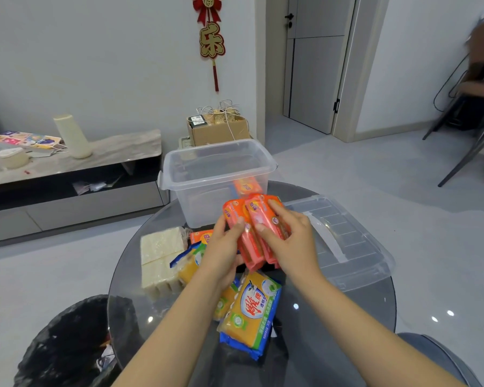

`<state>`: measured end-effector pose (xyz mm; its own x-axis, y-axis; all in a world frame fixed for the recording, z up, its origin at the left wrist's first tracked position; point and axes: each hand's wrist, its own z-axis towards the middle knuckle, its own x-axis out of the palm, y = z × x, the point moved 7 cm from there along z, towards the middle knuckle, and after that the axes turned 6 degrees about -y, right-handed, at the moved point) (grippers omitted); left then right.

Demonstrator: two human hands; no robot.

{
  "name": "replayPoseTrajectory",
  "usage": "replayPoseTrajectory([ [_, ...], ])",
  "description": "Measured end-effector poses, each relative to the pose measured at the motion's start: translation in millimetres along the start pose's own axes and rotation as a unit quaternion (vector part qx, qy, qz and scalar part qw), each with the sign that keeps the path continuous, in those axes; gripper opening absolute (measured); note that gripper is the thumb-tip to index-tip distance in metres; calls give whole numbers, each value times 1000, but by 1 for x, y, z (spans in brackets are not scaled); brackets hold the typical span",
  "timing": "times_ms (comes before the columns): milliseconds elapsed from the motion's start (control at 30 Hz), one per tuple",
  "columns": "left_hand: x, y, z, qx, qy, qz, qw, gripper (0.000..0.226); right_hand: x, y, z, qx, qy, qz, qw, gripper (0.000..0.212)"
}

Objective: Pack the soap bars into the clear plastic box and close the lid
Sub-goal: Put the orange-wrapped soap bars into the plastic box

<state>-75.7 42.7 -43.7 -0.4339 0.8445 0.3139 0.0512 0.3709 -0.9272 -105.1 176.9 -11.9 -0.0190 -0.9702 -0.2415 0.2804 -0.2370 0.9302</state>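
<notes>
Box (207, 174) sits at the table's (347, 317) far edge, one soap bar (248, 185) inside, lid (344, 241) to its right, more bars (252, 308) in front, bin (65, 347) lower left.

Orange-pink soap bars (256, 230), clear plastic box (215, 174), yellow-blue soap pack (252, 311)

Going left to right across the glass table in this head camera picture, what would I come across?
White soap blocks → yellow soap pack → orange soap packs held between the left hand and right hand → clear lid lying flat. The clear box stands behind them, farther away.
</notes>
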Motion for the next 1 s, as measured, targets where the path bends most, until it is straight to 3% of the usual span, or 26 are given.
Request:
replayPoseTrajectory([
  [100, 4, 0, 0, -11, 35, -33, 999, 33, 10, 9, 7, 10, 8, -1, 1000, 41],
  [267, 2, -4, 2, 15, 56, 21, 998, 61, 23, 15, 11, 53, 88, -12, 995, 41],
  [400, -3, -6, 8, -3, 28, 19, 999, 51, 16, 21, 17, 93, 141, 65, 983, 48],
  [500, -7, -16, 13, -24, 12, -10, 1000, 42, 9, 17, 27, 124, 194, 40, 972, 57],
  [600, -3, -39, 20, -18, 22, -9, 1000, 33, 16, 20, 35, 136, 251, 34, 958, 45],
  [733, 7, -88, 39, -20, 37, 8, 999, 24, 27, 46, 73, 103, 233, 59, 965, 19],
  [833, 17, -127, 64, -7, 62, 53, 997, 13, 41, 68, 108, 101, 206, 97, 968, 18],
  [1000, 12, -154, 123, -14, -21, 145, 989, 16, 77, 78, 163, 96, 176, 81, 976, 15],
])
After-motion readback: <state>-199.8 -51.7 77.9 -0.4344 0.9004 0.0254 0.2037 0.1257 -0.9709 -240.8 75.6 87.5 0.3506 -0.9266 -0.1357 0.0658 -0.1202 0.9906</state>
